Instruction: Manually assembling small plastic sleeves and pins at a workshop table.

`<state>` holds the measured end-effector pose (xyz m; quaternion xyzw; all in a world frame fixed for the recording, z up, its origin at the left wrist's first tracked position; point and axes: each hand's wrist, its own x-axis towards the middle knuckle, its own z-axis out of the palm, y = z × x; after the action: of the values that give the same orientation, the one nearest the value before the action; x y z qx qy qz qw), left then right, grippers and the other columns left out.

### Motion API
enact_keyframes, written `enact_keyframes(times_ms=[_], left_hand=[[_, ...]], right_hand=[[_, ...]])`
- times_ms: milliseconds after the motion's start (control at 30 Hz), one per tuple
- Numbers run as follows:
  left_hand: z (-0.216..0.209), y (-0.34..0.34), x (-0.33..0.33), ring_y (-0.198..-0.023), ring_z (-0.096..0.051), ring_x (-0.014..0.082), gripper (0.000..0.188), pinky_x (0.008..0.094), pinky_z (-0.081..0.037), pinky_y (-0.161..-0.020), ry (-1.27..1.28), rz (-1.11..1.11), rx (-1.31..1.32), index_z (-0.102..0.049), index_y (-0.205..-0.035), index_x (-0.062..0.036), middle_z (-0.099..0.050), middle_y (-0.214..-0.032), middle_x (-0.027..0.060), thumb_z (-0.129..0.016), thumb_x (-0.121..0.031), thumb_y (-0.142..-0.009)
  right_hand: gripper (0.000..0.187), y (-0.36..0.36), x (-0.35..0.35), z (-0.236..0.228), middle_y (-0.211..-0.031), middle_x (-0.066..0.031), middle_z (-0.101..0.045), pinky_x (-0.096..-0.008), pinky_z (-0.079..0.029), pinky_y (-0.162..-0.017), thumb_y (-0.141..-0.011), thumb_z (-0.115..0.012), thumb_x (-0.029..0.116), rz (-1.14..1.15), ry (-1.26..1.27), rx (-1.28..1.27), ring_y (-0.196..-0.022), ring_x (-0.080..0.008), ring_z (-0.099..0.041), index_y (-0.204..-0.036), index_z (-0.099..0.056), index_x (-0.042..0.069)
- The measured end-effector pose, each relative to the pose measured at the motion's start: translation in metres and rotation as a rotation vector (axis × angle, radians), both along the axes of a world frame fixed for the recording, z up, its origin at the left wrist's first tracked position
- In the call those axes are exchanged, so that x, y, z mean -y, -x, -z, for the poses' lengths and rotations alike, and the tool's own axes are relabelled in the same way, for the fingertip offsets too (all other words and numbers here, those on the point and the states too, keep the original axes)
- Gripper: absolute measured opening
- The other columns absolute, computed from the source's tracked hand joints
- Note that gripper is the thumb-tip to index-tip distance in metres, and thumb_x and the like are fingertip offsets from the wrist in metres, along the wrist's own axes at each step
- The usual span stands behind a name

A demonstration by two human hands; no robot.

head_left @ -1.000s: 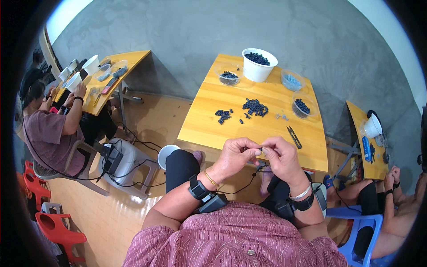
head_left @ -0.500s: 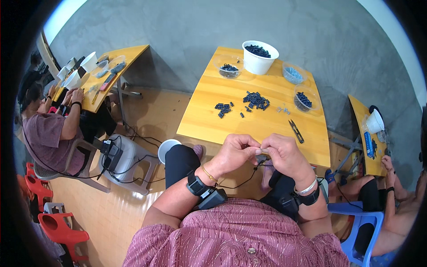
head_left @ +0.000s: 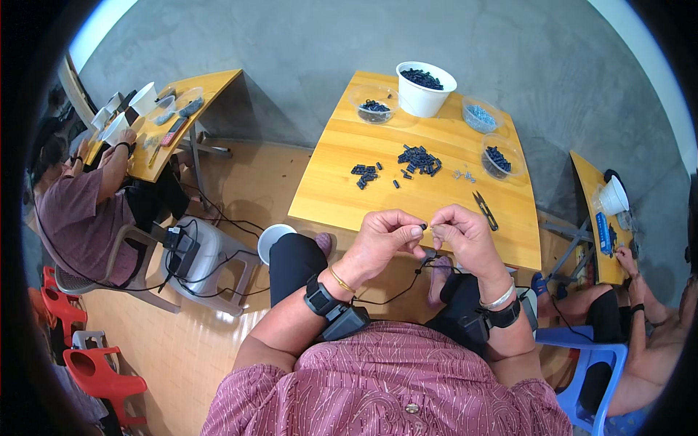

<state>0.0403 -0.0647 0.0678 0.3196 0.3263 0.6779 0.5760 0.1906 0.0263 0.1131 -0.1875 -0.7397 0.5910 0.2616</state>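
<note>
Just beyond the table's near edge, my left hand (head_left: 384, 238) pinches a small dark cylindrical piece (head_left: 423, 226) between thumb and fingertips. Close beside it, my right hand (head_left: 465, 236) is closed in a pinch too; what it holds is too small to make out. A narrow gap separates the two sets of fingertips. On the table lie a pile of dark pieces (head_left: 419, 160), a smaller group of them (head_left: 364, 175) to its left and a few tiny clear bits (head_left: 465, 176) to its right. Black thread snips (head_left: 485, 211) rest beyond my right hand.
A white tub (head_left: 422, 103) of dark pieces stands at the table's (head_left: 334, 202) far edge. Clear bowls hold dark rings (head_left: 374, 107), pale blue bits (head_left: 480, 116) and dark pieces (head_left: 498, 160). People sit at side tables (head_left: 207, 91). A white bucket (head_left: 270, 240) is below, left.
My hands have drawn slightly apart at the fingertips, and the dark piece in my left fingers now shows. At the left table, a person's hand has shifted toward the white containers.
</note>
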Motion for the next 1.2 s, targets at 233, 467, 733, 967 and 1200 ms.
enact_keyframes(times_ms=[233, 467, 733, 967, 1200], left_hand=[[-0.007, -0.001, 0.002, -0.063, -0.062, 0.0143, 0.01, 0.0235, -0.053, -0.06, 0.031, -0.001, -0.033, -0.06, -0.09, 0.0019, -0.062, -0.079, 0.007, -0.058, -0.004, -0.082], [-0.006, -0.001, 0.0, -0.063, -0.061, 0.0119, 0.007, 0.0221, -0.052, -0.058, -0.022, -0.068, -0.192, -0.06, -0.088, 0.0032, -0.063, -0.079, 0.008, -0.057, 0.0, -0.082], [-0.005, -0.001, -0.001, -0.064, -0.061, 0.0103, 0.006, 0.021, -0.052, -0.056, -0.08, -0.14, -0.423, -0.061, -0.086, 0.0024, -0.063, -0.078, 0.0066, -0.057, 0.001, -0.082], [-0.006, 0.001, 0.0, -0.064, -0.061, 0.0114, 0.007, 0.0214, -0.052, -0.058, -0.07, -0.066, -0.266, -0.06, -0.087, 0.0031, -0.063, -0.079, 0.0082, -0.056, 0.002, -0.082], [-0.007, 0.0, 0.0, -0.063, -0.06, 0.0099, 0.006, 0.0207, -0.05, -0.056, -0.107, -0.102, -0.311, -0.06, -0.086, 0.0026, -0.063, -0.077, 0.0065, -0.056, 0.001, -0.082]], right_hand=[[0.005, 0.002, 0.004, -0.002, -0.071, -0.0026, -0.054, -0.0215, -0.044, -0.057, -0.082, -0.05, -0.004, 0.016, -0.051, 0.008, -0.062, -0.0095, -0.052, -0.084, -0.054, -0.002], [0.006, 0.006, 0.007, -0.006, -0.069, -0.0029, -0.054, -0.0226, -0.043, -0.056, -0.079, -0.051, -0.005, 0.065, -0.26, 0.062, -0.062, -0.0099, -0.052, -0.08, -0.056, -0.001], [0.007, 0.009, 0.009, -0.013, -0.07, -0.0122, -0.055, -0.0293, -0.044, -0.058, -0.073, -0.053, -0.005, 0.074, -0.61, 0.046, -0.063, -0.0233, -0.056, -0.078, -0.056, 0.0], [0.006, 0.007, 0.009, -0.014, -0.068, -0.0075, -0.055, -0.026, -0.043, -0.056, -0.074, -0.054, -0.006, 0.045, -0.546, 0.027, -0.061, -0.0157, -0.054, -0.077, -0.056, -0.001], [0.005, 0.008, 0.008, -0.007, -0.071, -0.0025, -0.056, -0.0204, -0.044, -0.056, -0.08, -0.052, -0.005, 0.053, -0.083, 0.052, -0.062, -0.008, -0.053, -0.081, -0.057, -0.002]])
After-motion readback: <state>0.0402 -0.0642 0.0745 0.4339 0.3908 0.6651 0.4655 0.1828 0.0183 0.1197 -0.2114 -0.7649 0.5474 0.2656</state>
